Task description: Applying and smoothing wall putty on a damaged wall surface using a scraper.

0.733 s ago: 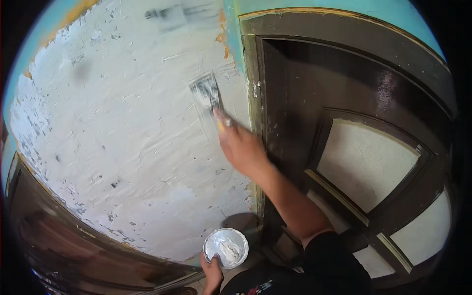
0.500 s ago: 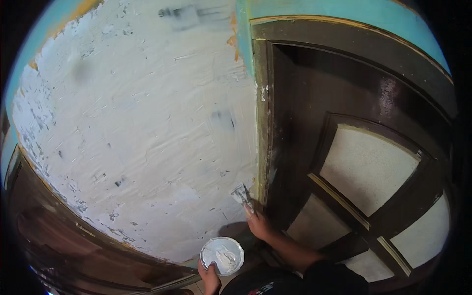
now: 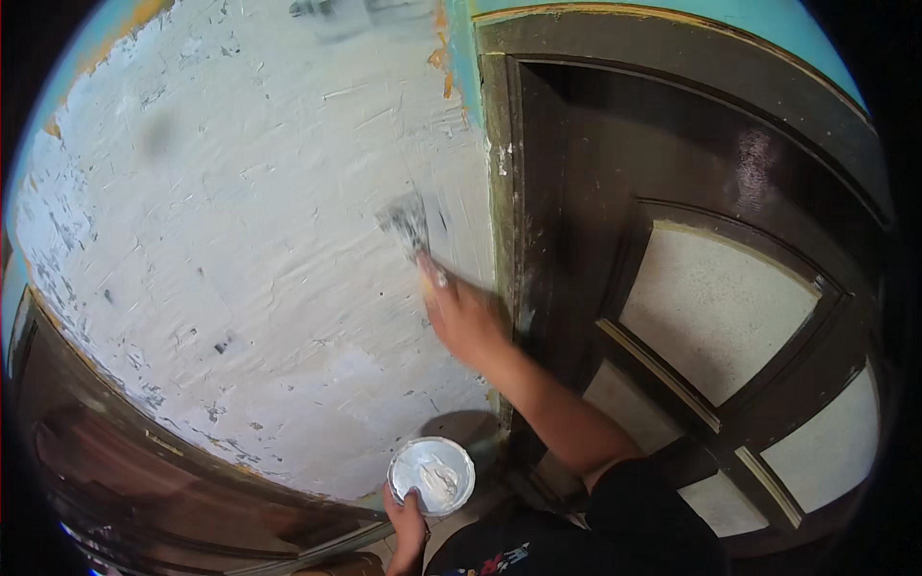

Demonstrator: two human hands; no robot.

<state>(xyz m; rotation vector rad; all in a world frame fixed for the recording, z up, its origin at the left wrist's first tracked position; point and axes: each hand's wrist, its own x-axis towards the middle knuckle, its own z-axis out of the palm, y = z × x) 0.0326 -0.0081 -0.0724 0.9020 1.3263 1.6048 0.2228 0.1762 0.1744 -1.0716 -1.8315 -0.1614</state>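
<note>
A putty knife [image 3: 407, 223] with a smeared metal blade lies against the white-coated wall [image 3: 279, 192], close to a dark patch. My right hand [image 3: 459, 309] is closed round its handle, which is mostly hidden by the fingers. Low in front of me, my left hand [image 3: 407, 518] grips a round bowl [image 3: 407, 470] by its near rim, thumb over the edge. White putty [image 3: 439, 485] sits in a lump inside the bowl. The wall's coating is rough, with ridges and several dark spots.
Right of the wall stands a brown door frame [image 3: 503, 211] and a dark door [image 3: 615, 144] with pale panels. Another brown wooden frame [image 3: 144, 446] borders the wall at lower left. Turquoise paint [image 3: 672, 8] shows above the door.
My right hand has moved the putty knife up and a little left, from low by the door frame to mid-wall. The bowl stays in my left hand, and the view has shifted slightly.
</note>
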